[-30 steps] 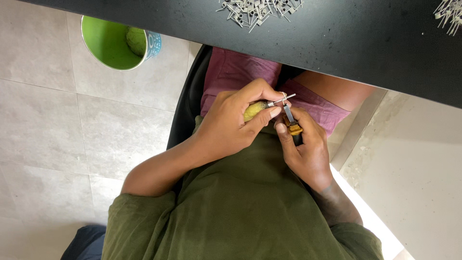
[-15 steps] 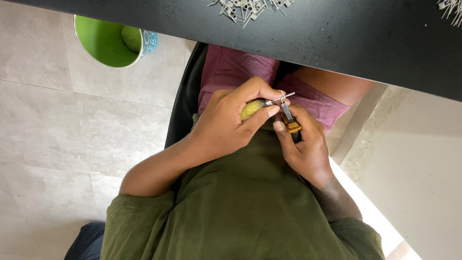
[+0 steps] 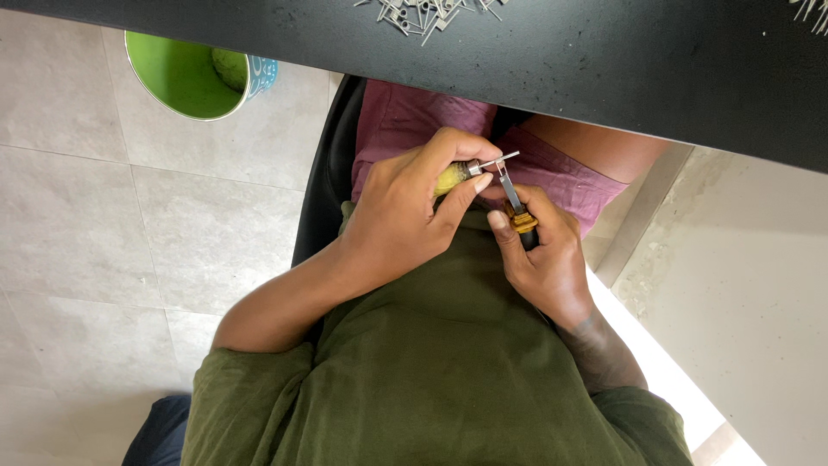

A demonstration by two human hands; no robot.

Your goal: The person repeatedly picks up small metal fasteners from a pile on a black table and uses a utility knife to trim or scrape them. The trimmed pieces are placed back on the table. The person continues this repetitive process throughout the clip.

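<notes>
A small assembly workstation, likely a home or light-industry workshop: a black worktable [image 3: 655, 69] runs along the top, strewn with heaps of small metal pins [image 3: 427, 12]. Pale stone floor tiles [image 3: 129, 224] lie beneath, where a green bucket [image 3: 185, 73] stands beside a black chair [image 3: 323, 185]. The seated worker's hands hold small tools over the lap.

Olive-green short-slv tee [image 3: 431, 380], pink shorts [image 3: 414, 121], bare forearms
</notes>
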